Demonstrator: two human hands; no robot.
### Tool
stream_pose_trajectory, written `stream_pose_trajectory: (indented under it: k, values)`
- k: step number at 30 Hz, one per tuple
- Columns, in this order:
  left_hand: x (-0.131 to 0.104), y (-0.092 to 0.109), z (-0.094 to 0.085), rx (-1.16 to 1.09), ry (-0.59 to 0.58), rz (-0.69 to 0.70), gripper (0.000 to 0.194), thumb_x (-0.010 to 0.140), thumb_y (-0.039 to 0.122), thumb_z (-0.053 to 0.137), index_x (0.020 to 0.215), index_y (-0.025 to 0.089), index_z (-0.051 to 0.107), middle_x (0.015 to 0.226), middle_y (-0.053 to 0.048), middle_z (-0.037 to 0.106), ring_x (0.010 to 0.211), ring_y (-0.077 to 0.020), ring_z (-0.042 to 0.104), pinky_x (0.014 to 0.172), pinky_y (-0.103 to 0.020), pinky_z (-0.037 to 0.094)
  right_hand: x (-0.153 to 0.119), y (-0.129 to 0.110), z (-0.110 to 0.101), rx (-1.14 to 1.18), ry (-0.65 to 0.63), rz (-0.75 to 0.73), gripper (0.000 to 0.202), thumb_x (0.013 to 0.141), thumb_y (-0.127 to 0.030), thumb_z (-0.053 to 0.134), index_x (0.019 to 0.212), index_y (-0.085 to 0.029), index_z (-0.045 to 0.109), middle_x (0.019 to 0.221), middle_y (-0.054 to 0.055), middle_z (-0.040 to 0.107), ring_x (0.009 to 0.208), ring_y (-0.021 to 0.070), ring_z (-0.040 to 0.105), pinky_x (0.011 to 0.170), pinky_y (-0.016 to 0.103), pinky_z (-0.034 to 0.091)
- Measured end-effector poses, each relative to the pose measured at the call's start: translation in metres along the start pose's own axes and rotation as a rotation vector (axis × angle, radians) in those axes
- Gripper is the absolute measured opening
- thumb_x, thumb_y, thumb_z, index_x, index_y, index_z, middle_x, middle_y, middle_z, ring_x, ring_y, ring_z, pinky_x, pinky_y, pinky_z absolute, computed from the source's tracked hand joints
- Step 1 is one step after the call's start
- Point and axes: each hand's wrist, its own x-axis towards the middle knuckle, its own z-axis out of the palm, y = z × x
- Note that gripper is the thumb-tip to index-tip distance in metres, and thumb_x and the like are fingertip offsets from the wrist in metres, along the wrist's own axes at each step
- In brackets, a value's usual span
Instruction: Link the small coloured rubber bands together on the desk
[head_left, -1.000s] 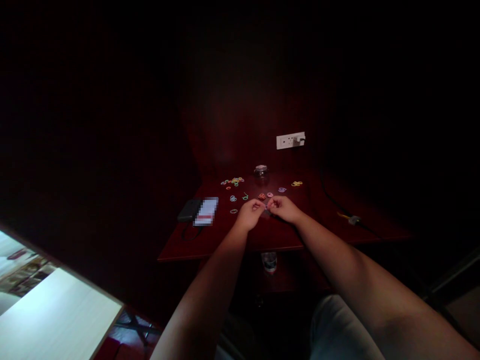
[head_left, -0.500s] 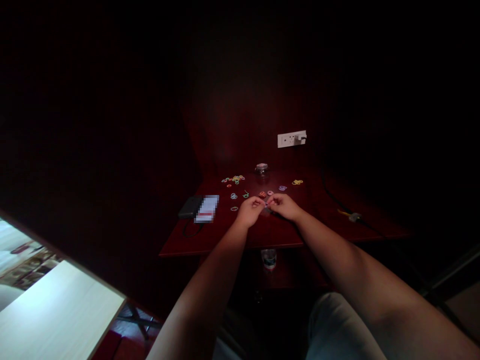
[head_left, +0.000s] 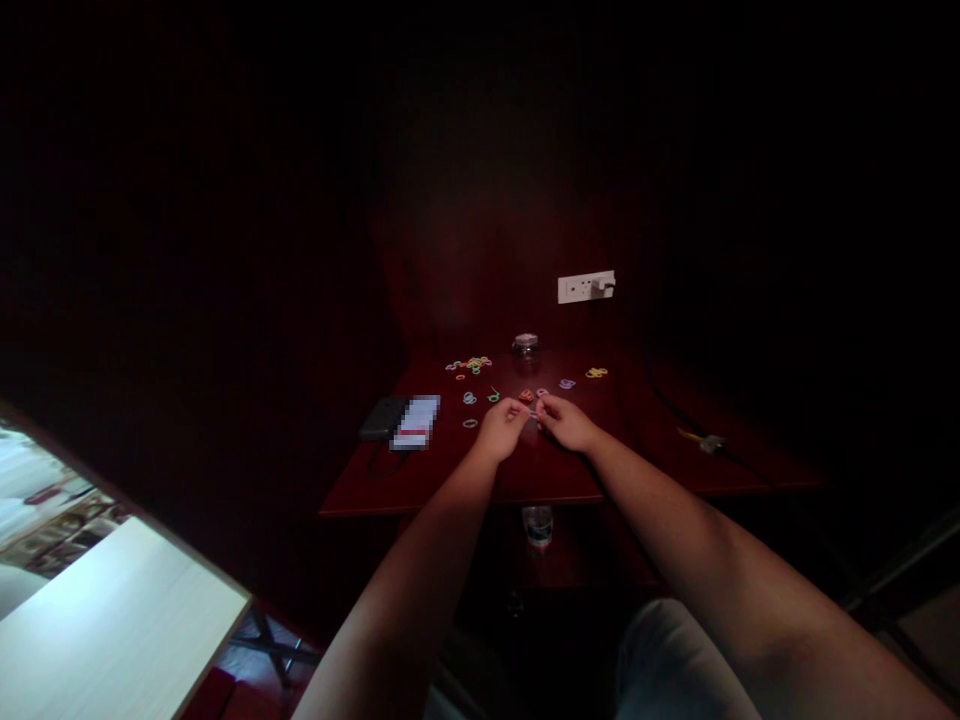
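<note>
Over the dark red table [head_left: 442, 485], my left hand [head_left: 504, 428] and my right hand [head_left: 564, 422] pinch a small pale purple band [head_left: 533, 413] between their fingertips. Just beyond the fingers lie an orange-red bunch of bands [head_left: 526, 396] and a pink one [head_left: 543, 393], partly behind my right hand. Purple bands [head_left: 567, 384] and yellow bands [head_left: 596, 373] sit farther right. To the left are green [head_left: 493, 396] and light blue bands [head_left: 469, 398], a single ring [head_left: 470, 423], and a mixed-colour pile [head_left: 474, 365].
A clear lidded jar [head_left: 526, 350] stands at the back. At the left lie a black case [head_left: 382, 419] and a blurred phone-like item [head_left: 416, 422]. A cable connector [head_left: 711, 444] is on the right. Below the table edge is a clear cup [head_left: 538, 527].
The view has shifted slightly, so the table things appear a little lower. My fingertips are slightly farther apart, with more of the pale purple band showing between them.
</note>
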Motion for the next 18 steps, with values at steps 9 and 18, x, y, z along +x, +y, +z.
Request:
stream_pose_trajectory:
  k: [9, 18]
  values:
    - [0.0, -0.001, -0.001, -0.029, -0.002, 0.017, 0.01, 0.078, 0.023, 0.056, 0.077, 0.013, 0.058, 0.071, -0.001, 0.06, 0.065, -0.0106, 0.053, 0.065, -0.023, 0.041, -0.003, -0.008, -0.001, 0.184, -0.026, 0.061, 0.018, 0.073, -0.032, 0.055, 0.067, -0.019, 0.044, 0.053, -0.005, 0.045, 0.048, 0.0097, 0.042, 0.049, 0.022, 0.033]
    - [-0.001, 0.002, -0.001, -0.047, 0.069, 0.037, 0.009, 0.079, 0.023, 0.055, 0.078, 0.014, 0.057, 0.071, -0.001, 0.058, 0.065, -0.0098, 0.052, 0.064, -0.022, 0.041, -0.003, -0.011, -0.001, 0.212, -0.03, 0.07, 0.024, 0.069, -0.037, 0.06, 0.066, -0.018, 0.046, 0.052, -0.005, 0.042, 0.046, 0.0078, 0.037, 0.046, 0.021, 0.028]
